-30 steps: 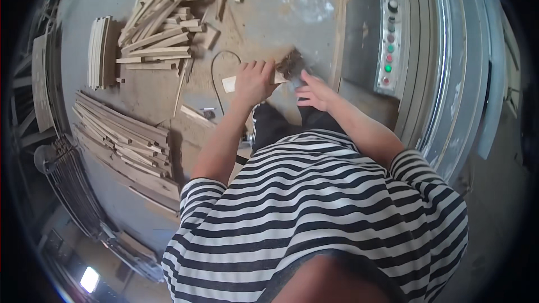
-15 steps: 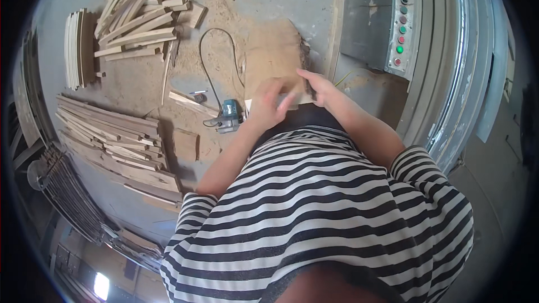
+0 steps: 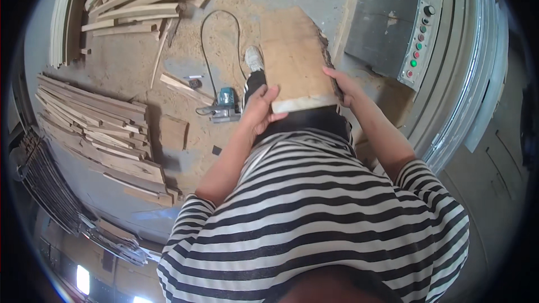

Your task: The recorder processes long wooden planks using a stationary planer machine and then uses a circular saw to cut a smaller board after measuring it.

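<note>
A thick wooden board with a rough, bark-like right edge is held in front of my waist. Its pale near end faces me. My left hand grips the near left corner, thumb on top and fingers at the end and below. On the rough right edge my right hand is closed, its thumb side at the top face and the other fingers partly hidden. Left of my leg, a teal and grey corded power tool stands on the floor, touched by neither hand.
Sawdust and a pile of wood strips cover the floor at the far left. Stacked boards lie nearer. A small wood block lies beside them. At right stands a grey machine with a button panel. My shoe is beside the board.
My left hand, blurred over the board's near end before, now holds its left corner. The board sits farther right in view, and my shoe shows. My right hand stays on the rough edge.
</note>
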`<control>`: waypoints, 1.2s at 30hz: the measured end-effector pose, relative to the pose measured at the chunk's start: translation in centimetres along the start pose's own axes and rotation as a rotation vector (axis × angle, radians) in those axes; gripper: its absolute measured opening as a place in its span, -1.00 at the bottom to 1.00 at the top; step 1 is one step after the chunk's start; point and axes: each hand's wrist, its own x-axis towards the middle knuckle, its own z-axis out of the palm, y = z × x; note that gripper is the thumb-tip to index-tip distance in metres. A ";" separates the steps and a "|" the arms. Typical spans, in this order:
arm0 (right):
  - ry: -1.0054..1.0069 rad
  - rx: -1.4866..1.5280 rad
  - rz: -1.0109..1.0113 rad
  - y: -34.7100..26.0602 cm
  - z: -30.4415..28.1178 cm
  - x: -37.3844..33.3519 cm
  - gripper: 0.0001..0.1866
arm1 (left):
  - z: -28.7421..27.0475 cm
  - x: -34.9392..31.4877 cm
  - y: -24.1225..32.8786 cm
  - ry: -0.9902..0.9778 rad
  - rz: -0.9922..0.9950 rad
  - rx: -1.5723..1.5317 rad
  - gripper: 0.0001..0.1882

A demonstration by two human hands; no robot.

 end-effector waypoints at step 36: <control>-0.060 -0.940 -0.095 -1.5 -4.9 11.1 -0.44 | 6.3 -0.4 -0.6 1.040 0.681 0.444 -0.10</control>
